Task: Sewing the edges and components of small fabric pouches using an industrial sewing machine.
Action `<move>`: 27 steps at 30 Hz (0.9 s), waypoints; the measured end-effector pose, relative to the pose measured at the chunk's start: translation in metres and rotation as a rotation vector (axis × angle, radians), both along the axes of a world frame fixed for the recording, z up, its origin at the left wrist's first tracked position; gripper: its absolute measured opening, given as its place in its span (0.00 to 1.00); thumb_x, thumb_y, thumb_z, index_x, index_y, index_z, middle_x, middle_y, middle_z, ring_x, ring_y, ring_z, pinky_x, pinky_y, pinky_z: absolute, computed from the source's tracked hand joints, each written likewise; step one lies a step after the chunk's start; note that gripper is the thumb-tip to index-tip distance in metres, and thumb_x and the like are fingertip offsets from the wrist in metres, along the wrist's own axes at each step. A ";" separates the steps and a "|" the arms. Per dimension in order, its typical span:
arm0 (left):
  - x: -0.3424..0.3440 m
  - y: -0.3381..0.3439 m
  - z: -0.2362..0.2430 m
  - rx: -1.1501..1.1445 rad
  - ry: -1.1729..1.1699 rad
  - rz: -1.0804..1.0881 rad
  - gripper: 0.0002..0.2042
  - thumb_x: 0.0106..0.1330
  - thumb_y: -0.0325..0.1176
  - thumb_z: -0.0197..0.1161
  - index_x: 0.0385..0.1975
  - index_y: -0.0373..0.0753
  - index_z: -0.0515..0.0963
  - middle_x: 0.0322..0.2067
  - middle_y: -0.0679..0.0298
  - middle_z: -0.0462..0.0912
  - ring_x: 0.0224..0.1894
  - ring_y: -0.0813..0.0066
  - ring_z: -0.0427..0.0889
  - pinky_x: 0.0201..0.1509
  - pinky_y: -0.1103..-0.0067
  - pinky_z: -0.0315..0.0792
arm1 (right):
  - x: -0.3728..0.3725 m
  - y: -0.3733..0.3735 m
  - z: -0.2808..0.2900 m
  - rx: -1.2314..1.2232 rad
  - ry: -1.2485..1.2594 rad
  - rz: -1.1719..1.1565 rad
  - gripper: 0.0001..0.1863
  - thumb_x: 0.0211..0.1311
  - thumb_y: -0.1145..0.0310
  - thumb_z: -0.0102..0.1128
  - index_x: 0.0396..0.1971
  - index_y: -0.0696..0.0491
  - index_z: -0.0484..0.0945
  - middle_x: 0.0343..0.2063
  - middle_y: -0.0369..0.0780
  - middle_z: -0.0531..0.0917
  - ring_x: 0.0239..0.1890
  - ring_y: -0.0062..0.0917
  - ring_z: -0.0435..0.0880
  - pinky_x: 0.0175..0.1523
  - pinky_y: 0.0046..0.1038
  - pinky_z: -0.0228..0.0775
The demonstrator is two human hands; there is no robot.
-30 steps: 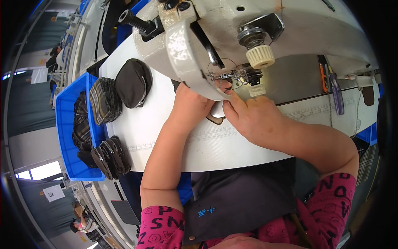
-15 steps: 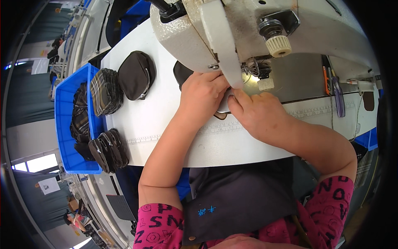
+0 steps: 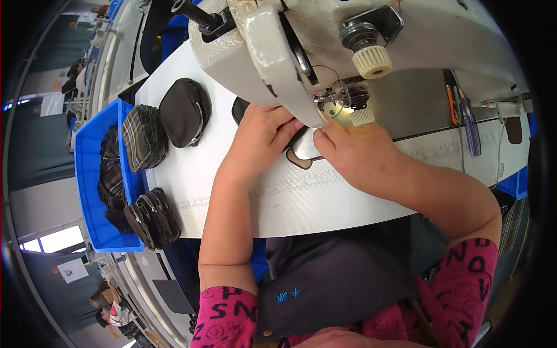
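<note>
My left hand [image 3: 264, 139] lies beside the sewing machine [image 3: 272, 64], its fingers and thumb pinched on a dark fabric pouch [image 3: 238, 110]. Most of that pouch is hidden by the hand and the white machine head. A bit of dark cloth shows between my two hands. My right hand [image 3: 362, 155] rests just right of the lower tip of the machine's white front part, fingers bent and pressed together near the needle area. Whatever is under its fingertips is hidden. A small rounded tan shape with a dark edge [image 3: 300, 160] shows on the tabletop below the hands.
Left on the white table [image 3: 278, 209] stand a dark zipped pouch [image 3: 184, 113], a plaid stack [image 3: 144, 139] and several dark zipped pouches [image 3: 154, 219]. A blue bin [image 3: 87, 191] holds plaid pieces. A purple-handled tool [image 3: 470, 130] and an orange one [image 3: 452, 104] lie right.
My left hand has shifted left, widening the gap to my right hand and baring dark cloth there. The whole view has shifted slightly, so the machine appears further left.
</note>
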State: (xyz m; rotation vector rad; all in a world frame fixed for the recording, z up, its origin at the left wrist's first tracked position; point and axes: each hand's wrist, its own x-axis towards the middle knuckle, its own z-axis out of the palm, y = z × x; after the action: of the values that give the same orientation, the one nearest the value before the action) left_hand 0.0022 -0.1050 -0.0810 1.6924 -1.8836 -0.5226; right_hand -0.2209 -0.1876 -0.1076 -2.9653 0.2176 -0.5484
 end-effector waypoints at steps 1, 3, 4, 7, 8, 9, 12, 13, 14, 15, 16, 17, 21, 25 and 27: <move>0.002 -0.001 -0.005 0.002 0.001 -0.003 0.15 0.70 0.25 0.66 0.56 0.41 0.86 0.42 0.54 0.88 0.42 0.61 0.83 0.49 0.72 0.76 | 0.000 0.001 0.000 0.008 0.005 -0.007 0.17 0.54 0.73 0.63 0.46 0.58 0.78 0.41 0.41 0.80 0.26 0.28 0.83 0.28 0.29 0.75; 0.002 -0.003 -0.012 0.046 0.051 0.057 0.13 0.70 0.26 0.68 0.53 0.41 0.87 0.41 0.55 0.89 0.39 0.62 0.84 0.46 0.73 0.77 | 0.001 0.001 0.000 0.014 0.007 -0.009 0.18 0.54 0.73 0.63 0.47 0.58 0.78 0.41 0.41 0.81 0.27 0.27 0.83 0.29 0.29 0.75; 0.002 -0.003 -0.014 0.046 0.050 0.059 0.13 0.70 0.26 0.68 0.53 0.41 0.87 0.41 0.55 0.89 0.39 0.62 0.84 0.46 0.73 0.77 | 0.001 0.001 -0.002 0.000 -0.023 -0.001 0.19 0.54 0.73 0.63 0.47 0.58 0.78 0.42 0.41 0.81 0.28 0.27 0.83 0.30 0.29 0.76; -0.002 -0.006 -0.020 0.008 -0.001 0.109 0.11 0.69 0.27 0.70 0.49 0.40 0.88 0.38 0.57 0.89 0.36 0.61 0.86 0.42 0.72 0.78 | 0.002 0.002 -0.003 -0.020 -0.045 0.001 0.16 0.54 0.72 0.63 0.44 0.58 0.78 0.46 0.45 0.83 0.27 0.26 0.85 0.30 0.28 0.76; -0.003 -0.008 -0.023 -0.102 -0.053 0.081 0.10 0.67 0.27 0.70 0.47 0.41 0.88 0.37 0.60 0.89 0.36 0.60 0.86 0.40 0.72 0.78 | 0.001 0.003 -0.002 -0.029 -0.039 -0.008 0.13 0.55 0.71 0.63 0.41 0.57 0.79 0.50 0.49 0.85 0.26 0.25 0.86 0.29 0.28 0.77; -0.004 -0.009 -0.024 -0.211 -0.104 0.054 0.09 0.66 0.27 0.71 0.45 0.41 0.89 0.36 0.62 0.90 0.35 0.60 0.87 0.39 0.71 0.78 | 0.001 0.002 -0.001 -0.027 -0.036 -0.009 0.13 0.55 0.71 0.63 0.41 0.57 0.79 0.50 0.49 0.85 0.26 0.25 0.86 0.29 0.28 0.77; -0.012 -0.009 -0.015 -0.347 -0.303 0.008 0.10 0.62 0.26 0.72 0.42 0.44 0.89 0.34 0.66 0.88 0.35 0.61 0.86 0.36 0.69 0.76 | 0.001 0.003 0.002 -0.036 0.015 0.017 0.13 0.56 0.71 0.63 0.41 0.59 0.79 0.51 0.51 0.85 0.26 0.26 0.87 0.29 0.28 0.77; -0.013 -0.010 -0.015 -0.348 -0.305 0.009 0.10 0.62 0.26 0.72 0.42 0.44 0.89 0.34 0.66 0.88 0.35 0.61 0.86 0.36 0.69 0.76 | 0.002 0.005 0.000 -0.035 -0.007 0.007 0.14 0.56 0.72 0.62 0.43 0.58 0.79 0.48 0.47 0.84 0.26 0.25 0.85 0.29 0.29 0.76; -0.013 -0.010 -0.015 -0.392 -0.348 0.010 0.10 0.61 0.26 0.72 0.42 0.45 0.89 0.33 0.67 0.88 0.33 0.62 0.86 0.35 0.69 0.74 | 0.003 0.005 -0.001 -0.033 -0.028 -0.003 0.15 0.56 0.73 0.62 0.44 0.57 0.79 0.44 0.42 0.83 0.26 0.25 0.83 0.29 0.29 0.74; -0.013 -0.011 -0.015 -0.437 -0.392 0.010 0.11 0.59 0.26 0.73 0.41 0.46 0.89 0.33 0.68 0.87 0.32 0.64 0.85 0.35 0.69 0.72 | 0.003 0.005 -0.001 -0.034 -0.027 -0.002 0.15 0.56 0.73 0.62 0.44 0.57 0.79 0.44 0.42 0.83 0.26 0.25 0.83 0.29 0.29 0.74; -0.015 -0.011 -0.014 -0.438 -0.392 0.011 0.11 0.59 0.26 0.73 0.41 0.46 0.89 0.33 0.68 0.87 0.32 0.64 0.85 0.35 0.69 0.72 | 0.004 0.005 0.000 -0.053 -0.035 0.001 0.14 0.56 0.73 0.62 0.43 0.57 0.79 0.44 0.42 0.83 0.26 0.25 0.83 0.29 0.29 0.74; -0.017 -0.009 -0.013 -0.411 -0.419 0.042 0.11 0.59 0.26 0.72 0.41 0.47 0.89 0.33 0.68 0.87 0.32 0.64 0.84 0.35 0.69 0.71 | 0.004 0.005 -0.001 -0.070 -0.043 0.003 0.13 0.56 0.73 0.62 0.42 0.57 0.79 0.44 0.43 0.84 0.25 0.24 0.83 0.28 0.29 0.74; -0.022 -0.007 -0.015 -0.335 -0.453 0.105 0.12 0.59 0.25 0.71 0.41 0.48 0.89 0.34 0.69 0.86 0.32 0.63 0.84 0.37 0.69 0.69 | 0.005 0.003 -0.005 -0.070 -0.072 0.000 0.13 0.55 0.72 0.62 0.41 0.57 0.78 0.44 0.43 0.84 0.25 0.24 0.83 0.27 0.28 0.74; -0.024 -0.006 -0.016 -0.369 -0.483 0.107 0.13 0.57 0.24 0.71 0.41 0.46 0.89 0.33 0.67 0.86 0.32 0.62 0.84 0.38 0.68 0.70 | 0.003 0.001 0.001 -0.056 -0.038 0.011 0.12 0.54 0.71 0.64 0.39 0.57 0.79 0.42 0.45 0.85 0.26 0.25 0.85 0.28 0.28 0.76; -0.023 -0.005 -0.018 -0.409 -0.448 0.097 0.13 0.55 0.22 0.71 0.40 0.43 0.89 0.33 0.65 0.85 0.33 0.61 0.84 0.38 0.67 0.74 | 0.004 0.002 0.001 -0.039 -0.028 0.030 0.12 0.54 0.70 0.65 0.38 0.57 0.80 0.39 0.46 0.86 0.27 0.27 0.87 0.28 0.28 0.78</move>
State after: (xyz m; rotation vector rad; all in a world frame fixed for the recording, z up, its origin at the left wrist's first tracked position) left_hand -0.0204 -0.1097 -0.0988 1.6964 -2.0150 0.2946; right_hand -0.2174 -0.1859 -0.1066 -2.9913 0.1608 -0.5974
